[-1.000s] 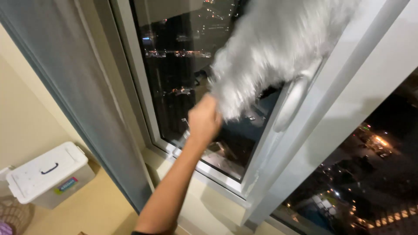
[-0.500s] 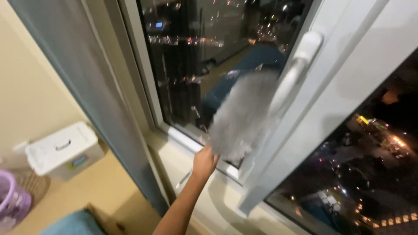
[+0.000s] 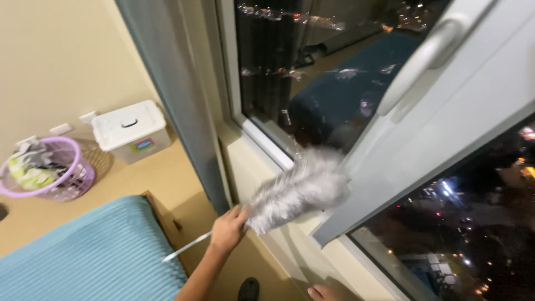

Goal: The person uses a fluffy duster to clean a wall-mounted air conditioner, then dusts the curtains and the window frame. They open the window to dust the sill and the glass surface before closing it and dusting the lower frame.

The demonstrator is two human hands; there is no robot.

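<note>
One hand (image 3: 227, 229) of ours shows, and which it is we cannot tell; it is clenched around the thin handle of a grey fluffy duster (image 3: 298, 189), whose head lies against the lower corner of the white window frame (image 3: 267, 147), just below the open sash with its white handle (image 3: 423, 58). Beside the arm lie a blue ribbed bed cover (image 3: 89, 256) and a grey curtain (image 3: 173, 100), with a white lidded box (image 3: 131, 131) and a purple basket (image 3: 50, 167) well apart on the floor
</note>
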